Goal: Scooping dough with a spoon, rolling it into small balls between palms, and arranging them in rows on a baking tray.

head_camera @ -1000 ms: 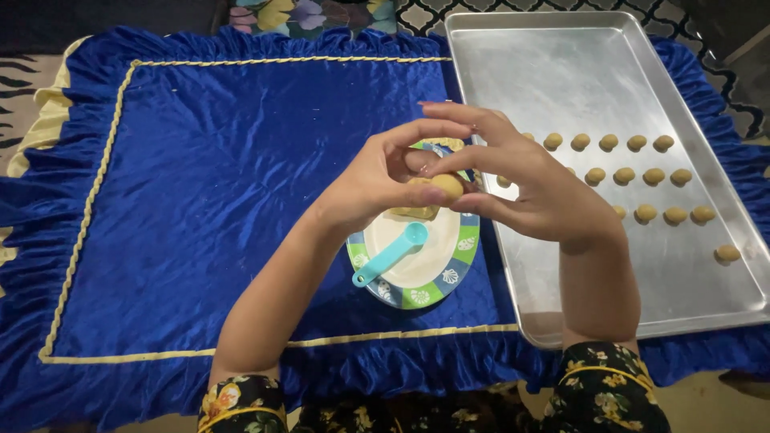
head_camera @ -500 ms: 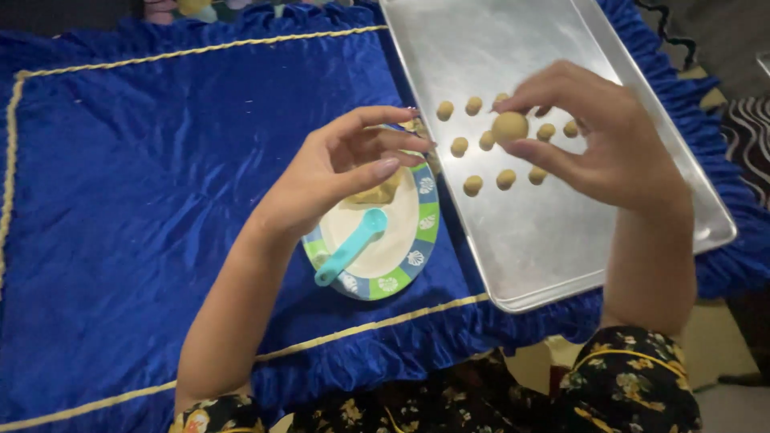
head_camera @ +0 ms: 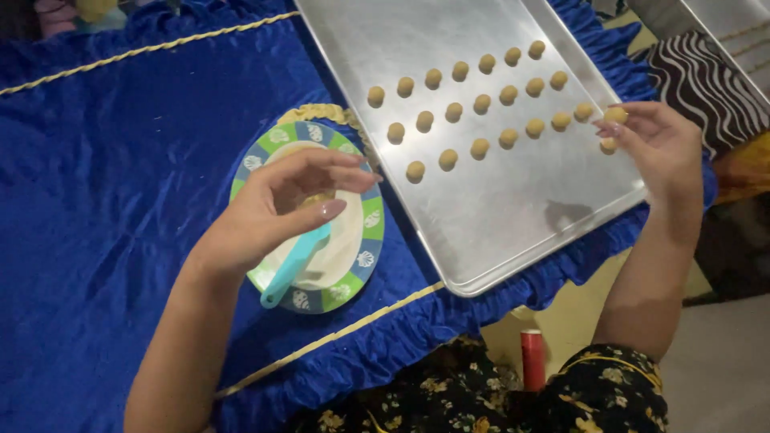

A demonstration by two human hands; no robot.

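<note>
A blue velvet cloth (head_camera: 120, 160) with gold trim covered the desk. On its right lay a large metal baking tray (head_camera: 513, 200) carrying three slanted rows of small dough balls (head_camera: 454, 111); a second tray (head_camera: 722, 32) showed at the far right. Left of the tray sat a round plate (head_camera: 369, 240) with a green and blue rim, holding a turquoise spoon (head_camera: 290, 266). The left hand (head_camera: 273, 210) hovered over the plate, its grip loosely curled and holding nothing visible. The right hand (head_camera: 658, 144) was at the tray's right edge, fingertips pinching one dough ball (head_camera: 615, 115) beside the end of the rows. A red cylinder (head_camera: 532, 359) stood near the lap.
</note>
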